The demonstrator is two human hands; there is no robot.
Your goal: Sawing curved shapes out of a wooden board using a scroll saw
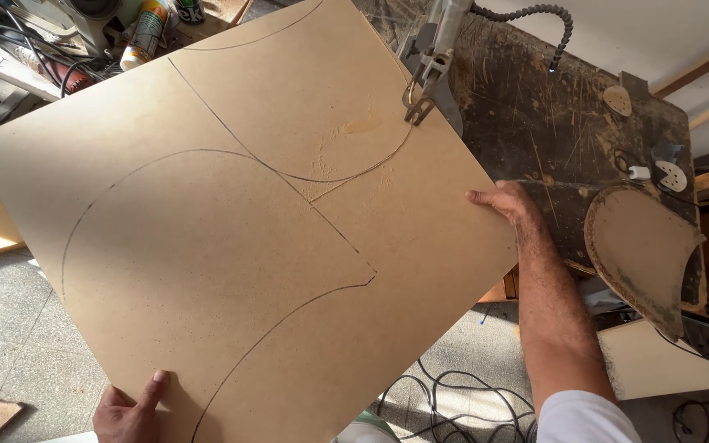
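Note:
A large tan fibreboard sheet (231,230) with pencilled curves and straight lines fills the middle of the view. Its far edge lies under the scroll saw's blade guard (420,98), where a curved cut with sawdust runs in from the right. My left hand (129,410) grips the sheet's near edge at the bottom, thumb on top. My right hand (506,205) holds the sheet's right edge, fingers spread on the board, beside the dark saw table (568,123).
A worn curved cut-out piece (642,254) lies on the saw table's right side, with sanding discs (670,174) above it. Glue bottles and cables (145,33) clutter the top left. Power cords (453,402) trail on the tiled floor.

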